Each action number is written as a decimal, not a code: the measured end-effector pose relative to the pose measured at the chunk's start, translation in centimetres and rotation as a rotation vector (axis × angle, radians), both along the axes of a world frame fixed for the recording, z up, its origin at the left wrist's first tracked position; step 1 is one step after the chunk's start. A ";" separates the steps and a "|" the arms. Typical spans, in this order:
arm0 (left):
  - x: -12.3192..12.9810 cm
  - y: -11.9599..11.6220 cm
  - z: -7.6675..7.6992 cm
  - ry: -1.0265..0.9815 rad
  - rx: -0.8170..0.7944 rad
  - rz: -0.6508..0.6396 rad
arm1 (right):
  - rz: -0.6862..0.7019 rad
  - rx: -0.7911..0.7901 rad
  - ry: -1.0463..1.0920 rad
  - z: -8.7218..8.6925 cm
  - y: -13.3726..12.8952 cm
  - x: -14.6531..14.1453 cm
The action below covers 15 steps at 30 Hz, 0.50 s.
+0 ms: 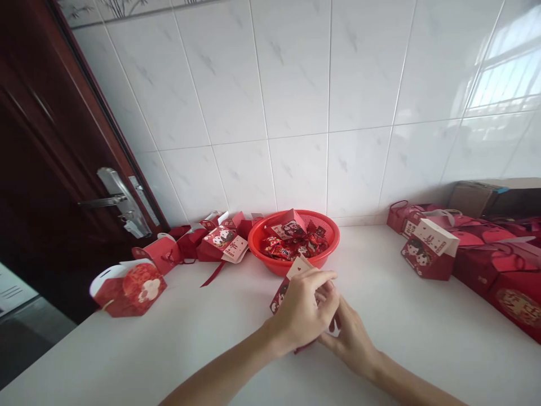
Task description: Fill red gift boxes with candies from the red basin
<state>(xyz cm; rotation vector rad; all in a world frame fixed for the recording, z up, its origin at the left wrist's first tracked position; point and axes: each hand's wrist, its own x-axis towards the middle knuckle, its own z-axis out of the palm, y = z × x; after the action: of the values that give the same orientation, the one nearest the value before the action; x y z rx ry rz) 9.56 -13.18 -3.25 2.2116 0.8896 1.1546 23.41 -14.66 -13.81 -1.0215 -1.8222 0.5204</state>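
Observation:
Both hands are on a red and cream gift box (280, 294) with a cartoon print, standing on the white table in front of the basket. My left hand (306, 307) curls over the top of the box and hides much of it. From the right side, my right hand (351, 338) closes on the same box, its fingers partly behind the left hand. Just beyond is a red plastic basket (258, 252) holding wrapped candies (281, 249) and another small red box (291, 224).
Several red gift boxes (222, 241) stand at the back left, with an orange-red one (134, 287) nearer. More boxes (429, 248) line the right side by a cardboard carton (475, 196). A tiled wall (296, 101) bounds the table (203, 332); a dark door (46, 141) is left.

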 end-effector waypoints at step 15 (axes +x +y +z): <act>-6.2 5.3 0.8 0.033 -0.192 0.107 | 0.115 -0.144 0.039 1.3 0.9 1.3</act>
<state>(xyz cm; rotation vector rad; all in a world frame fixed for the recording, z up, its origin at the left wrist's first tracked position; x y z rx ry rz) 3.40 -7.92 -2.47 2.0544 1.0961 1.0350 24.76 -13.73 -12.49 -0.9990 -1.8373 0.7456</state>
